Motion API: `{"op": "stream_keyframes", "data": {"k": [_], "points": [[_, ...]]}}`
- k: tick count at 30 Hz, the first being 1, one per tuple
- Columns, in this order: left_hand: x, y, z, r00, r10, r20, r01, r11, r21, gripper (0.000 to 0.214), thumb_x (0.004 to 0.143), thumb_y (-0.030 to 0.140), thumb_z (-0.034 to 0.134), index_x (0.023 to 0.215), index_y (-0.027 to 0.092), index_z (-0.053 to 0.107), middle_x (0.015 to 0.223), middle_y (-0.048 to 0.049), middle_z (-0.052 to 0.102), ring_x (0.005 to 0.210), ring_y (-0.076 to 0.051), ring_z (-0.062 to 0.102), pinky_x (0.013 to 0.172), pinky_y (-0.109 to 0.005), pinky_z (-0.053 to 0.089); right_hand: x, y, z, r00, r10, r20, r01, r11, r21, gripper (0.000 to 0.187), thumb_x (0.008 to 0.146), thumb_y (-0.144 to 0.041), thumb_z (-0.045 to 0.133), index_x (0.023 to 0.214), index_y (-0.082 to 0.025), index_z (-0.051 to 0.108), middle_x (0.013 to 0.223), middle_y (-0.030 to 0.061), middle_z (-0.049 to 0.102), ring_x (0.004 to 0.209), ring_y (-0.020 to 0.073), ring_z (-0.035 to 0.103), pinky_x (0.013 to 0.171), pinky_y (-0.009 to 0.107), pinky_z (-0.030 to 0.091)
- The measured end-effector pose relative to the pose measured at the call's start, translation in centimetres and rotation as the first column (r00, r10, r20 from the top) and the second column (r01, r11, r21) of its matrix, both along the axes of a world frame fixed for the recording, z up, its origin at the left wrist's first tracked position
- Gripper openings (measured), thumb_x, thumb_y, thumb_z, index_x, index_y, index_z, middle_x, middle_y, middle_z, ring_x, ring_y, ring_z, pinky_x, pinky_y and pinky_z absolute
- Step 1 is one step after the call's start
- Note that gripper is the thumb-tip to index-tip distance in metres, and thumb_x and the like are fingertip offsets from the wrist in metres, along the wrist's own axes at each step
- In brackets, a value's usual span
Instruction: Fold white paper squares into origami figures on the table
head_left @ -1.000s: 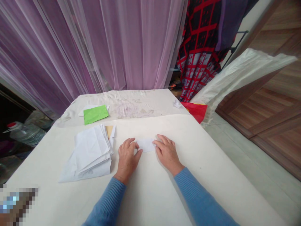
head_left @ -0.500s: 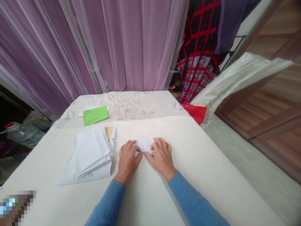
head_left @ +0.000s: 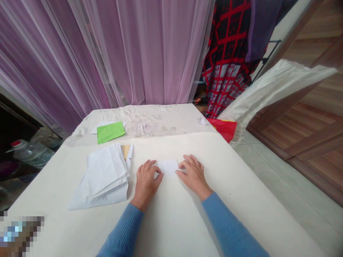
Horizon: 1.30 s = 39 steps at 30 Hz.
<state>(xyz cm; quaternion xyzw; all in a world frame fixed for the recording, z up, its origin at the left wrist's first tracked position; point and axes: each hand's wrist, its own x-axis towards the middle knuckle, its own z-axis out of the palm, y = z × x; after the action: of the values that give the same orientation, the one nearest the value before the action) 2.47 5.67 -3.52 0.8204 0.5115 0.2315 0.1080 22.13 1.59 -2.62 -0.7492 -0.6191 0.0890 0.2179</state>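
Note:
A small folded piece of white paper (head_left: 167,166) lies on the white-covered table between my two hands. My left hand (head_left: 147,182) holds its left edge, with thumb and index finger curled close together at the lower left corner. At the opposite end, my right hand (head_left: 195,175) has thumb and index finger closed on the right edge, the other fingers curled above. The middle of the paper is uncovered. To the left of my left hand lies a stack of white sheets (head_left: 105,169) on a larger pale sheet, with a tan piece (head_left: 125,151) showing at its far right.
A green paper (head_left: 110,132) rests on white paper farther back. A small folded white paper (head_left: 203,120) sits near the far right corner, beside a red bag (head_left: 223,129). A pixelated object (head_left: 20,233) is at the lower left. Purple curtains (head_left: 150,53) hang behind the table (head_left: 171,225).
My right hand has slid to the right, from over the paper to its right edge, so more of the paper shows. My left hand has stayed nearly in place.

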Motion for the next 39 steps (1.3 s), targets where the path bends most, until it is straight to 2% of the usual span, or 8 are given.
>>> {"op": "stream_keyframes", "data": {"k": [6, 17, 24, 32, 39], "points": [[0.1, -0.2, 0.4, 1.0, 0.008, -0.014, -0.008, 1.0, 0.012, 0.002, 0.083, 0.025, 0.062, 0.084, 0.024, 0.062, 0.126, -0.0059, 0.061, 0.129, -0.028, 0.046, 0.105, -0.051, 0.035, 0.8, 0.1, -0.4, 1.0, -0.014, 0.003, 0.014, 1.0, -0.021, 0.009, 0.078, -0.029, 0.067, 0.086, -0.026, 0.067, 0.141, 0.0058, 0.05, 0.138, 0.0276, 0.033, 0.108, 0.048, 0.024], [2.8, -0.8, 1.2, 0.979, 0.175, -0.102, -0.167, 0.982, 0.09, 0.035, 0.073, 0.051, 0.072, 0.074, 0.021, 0.054, 0.112, -0.0104, 0.062, 0.111, -0.029, 0.054, 0.099, -0.051, 0.036, 0.7, 0.1, -0.5, 1.0, 0.009, 0.0, -0.009, 1.0, 0.009, 0.009, 0.079, -0.03, 0.066, 0.085, -0.025, 0.067, 0.141, 0.0074, 0.05, 0.137, 0.0282, 0.034, 0.108, 0.049, 0.024], [2.6, -0.7, 0.9, 0.984, 0.169, -0.053, -0.166, 0.985, 0.055, 0.028, 0.075, 0.04, 0.074, 0.075, 0.021, 0.053, 0.115, -0.0097, 0.061, 0.114, -0.028, 0.053, 0.103, -0.052, 0.033, 0.7, 0.1, -0.9, 1.0, 0.017, 0.011, -0.018, 0.999, 0.05, 0.008, 0.078, -0.03, 0.065, 0.084, -0.025, 0.066, 0.139, 0.0067, 0.051, 0.136, 0.0288, 0.035, 0.107, 0.051, 0.025], [1.2, -0.5, 0.4, 0.996, 0.091, 0.003, -0.091, 0.996, 0.003, 0.014, 0.078, 0.027, 0.068, 0.083, 0.023, 0.055, 0.123, -0.0082, 0.06, 0.122, -0.026, 0.051, 0.106, -0.053, 0.032, 0.8, 0.2, -0.8, 1.0, 0.019, 0.014, -0.02, 0.999, 0.032, 0.008, 0.079, -0.032, 0.066, 0.084, -0.025, 0.066, 0.14, 0.0072, 0.051, 0.136, 0.0281, 0.035, 0.108, 0.05, 0.024], [0.4, -0.6, 0.5, 0.998, 0.069, 0.012, -0.068, 0.997, -0.032, 0.01, 0.08, 0.023, 0.063, 0.087, 0.024, 0.057, 0.129, -0.0063, 0.06, 0.128, -0.026, 0.048, 0.108, -0.053, 0.032, 0.8, 0.2, -0.6, 1.0, 0.027, 0.002, -0.027, 1.0, 0.008, 0.008, 0.079, -0.031, 0.064, 0.084, -0.026, 0.067, 0.14, 0.0068, 0.05, 0.137, 0.0279, 0.035, 0.108, 0.05, 0.024]]}}
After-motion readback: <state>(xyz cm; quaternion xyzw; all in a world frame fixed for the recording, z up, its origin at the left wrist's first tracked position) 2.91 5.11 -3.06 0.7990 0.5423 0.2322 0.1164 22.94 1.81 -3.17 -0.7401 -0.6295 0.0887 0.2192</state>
